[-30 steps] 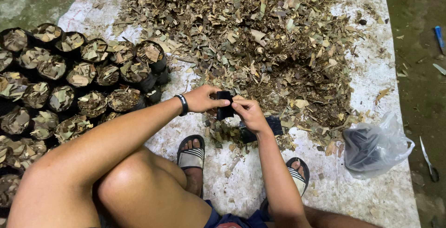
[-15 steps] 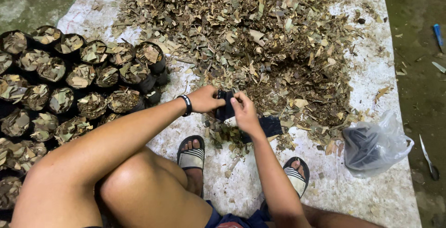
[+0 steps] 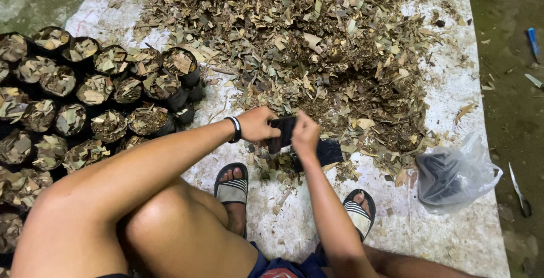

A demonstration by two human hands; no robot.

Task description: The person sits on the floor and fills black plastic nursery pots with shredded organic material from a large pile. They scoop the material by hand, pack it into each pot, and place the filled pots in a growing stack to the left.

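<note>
Both hands meet over the white sheet (image 3: pixel 453 108). The left hand (image 3: pixel 258 125) and the right hand (image 3: pixel 305 133) each keep a tight grip on one small black planting bag (image 3: pixel 283 132), held between them. Its long side runs about up and down. Just past the grip lies one big pile of dry leaf bits (image 3: pixel 317 45). Left of the grip stand many filled black bags (image 3: pixel 107 91), too many to count. Right of the grip sits one clear plastic bag (image 3: pixel 456 176). Two sandals, one (image 3: pixel 232 184) below the grip and the other (image 3: pixel 358 213) farther right.
</note>
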